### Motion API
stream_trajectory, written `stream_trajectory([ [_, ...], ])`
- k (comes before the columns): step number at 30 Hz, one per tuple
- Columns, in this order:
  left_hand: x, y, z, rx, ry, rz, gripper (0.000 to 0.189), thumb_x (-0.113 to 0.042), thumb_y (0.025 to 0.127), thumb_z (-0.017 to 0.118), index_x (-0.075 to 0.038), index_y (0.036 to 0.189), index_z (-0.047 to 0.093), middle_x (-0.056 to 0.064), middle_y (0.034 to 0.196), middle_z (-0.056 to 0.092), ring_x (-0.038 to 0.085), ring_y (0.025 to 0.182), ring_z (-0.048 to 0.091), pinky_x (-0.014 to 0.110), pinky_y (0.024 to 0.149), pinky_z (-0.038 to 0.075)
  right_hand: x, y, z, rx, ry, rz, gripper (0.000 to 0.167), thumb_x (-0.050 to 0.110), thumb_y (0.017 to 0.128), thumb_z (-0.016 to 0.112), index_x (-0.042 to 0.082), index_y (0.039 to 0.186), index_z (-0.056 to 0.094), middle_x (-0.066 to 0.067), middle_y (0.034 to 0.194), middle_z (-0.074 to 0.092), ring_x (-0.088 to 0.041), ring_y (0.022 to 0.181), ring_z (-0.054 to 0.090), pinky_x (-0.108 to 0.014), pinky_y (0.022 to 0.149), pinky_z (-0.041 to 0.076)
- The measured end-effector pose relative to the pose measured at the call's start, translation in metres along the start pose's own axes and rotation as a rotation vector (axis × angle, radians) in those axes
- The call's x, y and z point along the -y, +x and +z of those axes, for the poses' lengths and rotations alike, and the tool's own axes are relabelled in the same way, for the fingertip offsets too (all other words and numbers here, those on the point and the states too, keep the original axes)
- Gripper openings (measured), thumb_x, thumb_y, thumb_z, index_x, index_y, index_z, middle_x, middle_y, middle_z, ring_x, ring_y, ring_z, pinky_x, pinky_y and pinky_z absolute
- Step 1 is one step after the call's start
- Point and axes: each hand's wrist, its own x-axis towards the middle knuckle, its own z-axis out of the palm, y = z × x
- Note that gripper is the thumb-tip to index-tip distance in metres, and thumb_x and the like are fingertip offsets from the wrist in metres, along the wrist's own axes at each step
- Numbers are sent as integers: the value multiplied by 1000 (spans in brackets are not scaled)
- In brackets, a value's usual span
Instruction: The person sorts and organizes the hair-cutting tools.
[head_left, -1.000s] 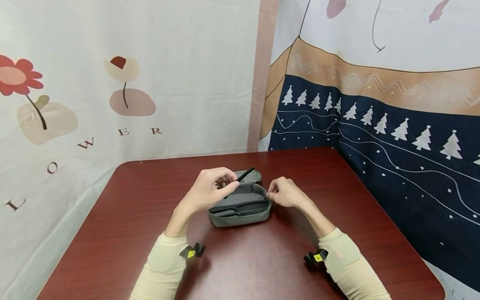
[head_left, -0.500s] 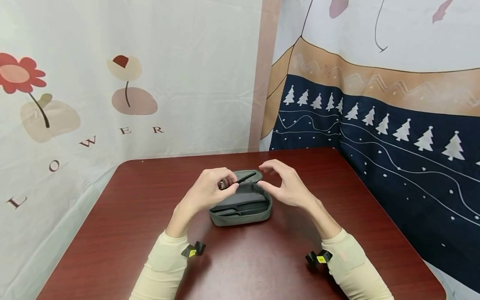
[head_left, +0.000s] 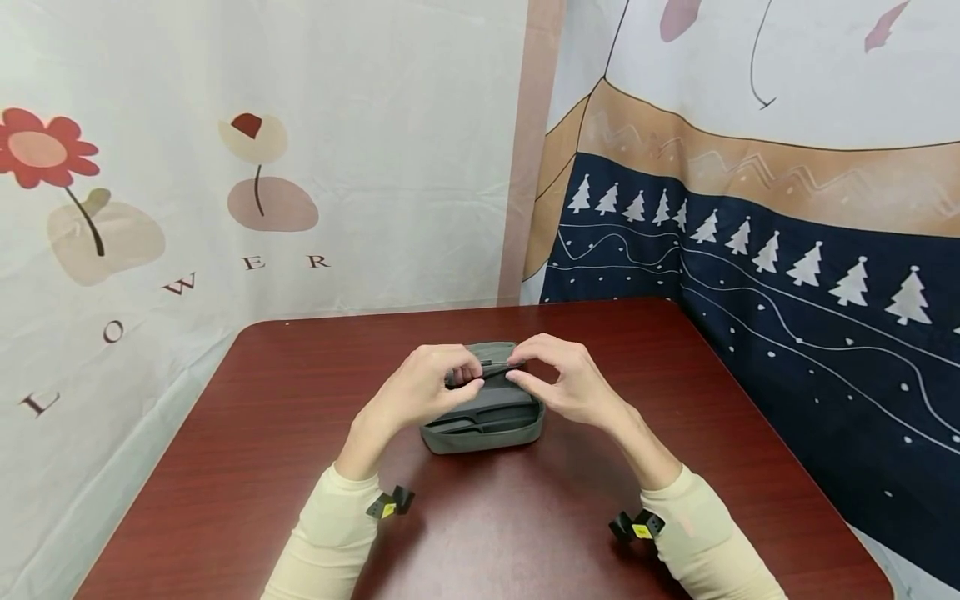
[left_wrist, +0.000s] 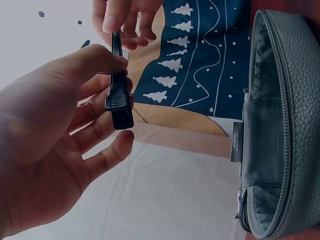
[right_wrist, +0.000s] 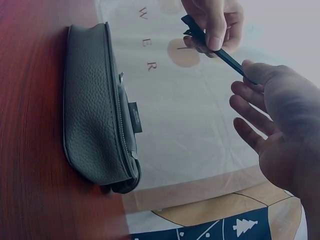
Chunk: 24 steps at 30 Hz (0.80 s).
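Note:
Over the case, a slim black hair clip (left_wrist: 119,92) is held between both hands. The left hand (head_left: 427,382) pinches its wider, ridged end between thumb and fingers, while its other fingers spread loosely below in the left wrist view. At the clip's narrow end, the right hand (head_left: 576,382) pinches the tip with thumb and forefinger. Beneath the hands stands a grey leather-textured zip case (head_left: 483,442), unzipped, its lid (head_left: 491,350) folded back to the far side. Dark long shapes (head_left: 480,419) lie inside near the front wall; their kind is unclear.
The case rests on a reddish-brown wooden table (head_left: 300,467). Behind it hangs a pale flower-print curtain (head_left: 390,167), and at the right a navy curtain with white trees (head_left: 787,317). A small black device is strapped on each wrist.
The right hand has left the case's right rim, risen and opened, then come left to pinch the clip's tip. The left hand keeps its hold, and the clip now lies flatter.

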Motion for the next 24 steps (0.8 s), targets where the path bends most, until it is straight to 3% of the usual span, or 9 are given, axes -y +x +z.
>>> stream_trajectory([
  [8, -1, 0, 1, 24, 19, -12, 10, -5, 95, 82, -14, 92, 78, -5, 83, 72, 9, 74, 66, 23, 70, 55, -1, 0, 1, 11, 6, -3, 18, -3, 95, 87, 8, 109, 85, -3, 105, 84, -18, 99, 76, -40, 87, 67],
  [15, -1, 0, 0, -3, 18, 16, 7, -7, 95, 85, -11, 100, 82, 0, 89, 76, 13, 79, 70, 30, 73, 61, -3, 1, 1, -19, 6, -21, 19, -4, 94, 87, 9, 108, 85, -5, 102, 84, -19, 97, 77, -31, 89, 66],
  [20, 1, 0, -1, -77, 15, 84, 41, -15, 88, 96, -7, 126, 83, 9, 115, 83, 21, 102, 79, 40, 90, 67, -3, 1, -2, -76, 10, -19, 21, -5, 93, 88, 9, 107, 85, -7, 100, 84, -19, 96, 78, -23, 94, 63],
  [24, 5, 0, -2, -142, 19, 106, 53, -17, 84, 100, -8, 132, 81, 8, 126, 82, 22, 115, 79, 40, 100, 65, -4, 2, -4, -127, 36, -6, 21, -7, 92, 88, 9, 105, 85, -8, 99, 84, -20, 96, 78, -17, 98, 60],
])
